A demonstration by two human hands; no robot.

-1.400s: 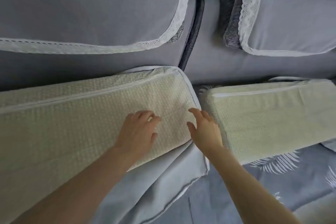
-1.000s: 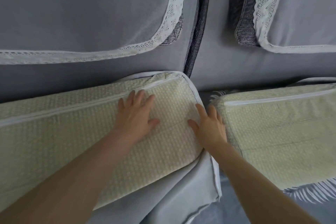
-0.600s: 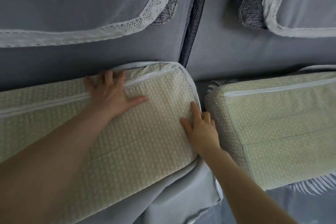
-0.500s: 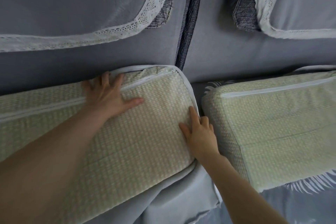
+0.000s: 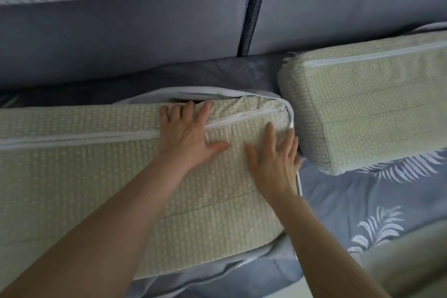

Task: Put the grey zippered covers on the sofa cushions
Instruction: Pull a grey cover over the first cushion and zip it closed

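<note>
The left hand (image 5: 186, 135) had slid to the far edge of the cushion (image 5: 96, 176), spread flat, gripping nothing. The right hand (image 5: 273, 159), equally flat, had moved onto the corner beside it. Just beyond them the grey cover (image 5: 200, 91) gaped, so zipping looked some way off.

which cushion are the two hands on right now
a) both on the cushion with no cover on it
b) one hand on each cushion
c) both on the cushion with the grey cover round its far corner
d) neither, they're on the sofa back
c: the left hand and right hand both lie flat, fingers spread, on the pale green cushion whose far corner sits in the grey cover; the other cushion has no hand on top.
</note>
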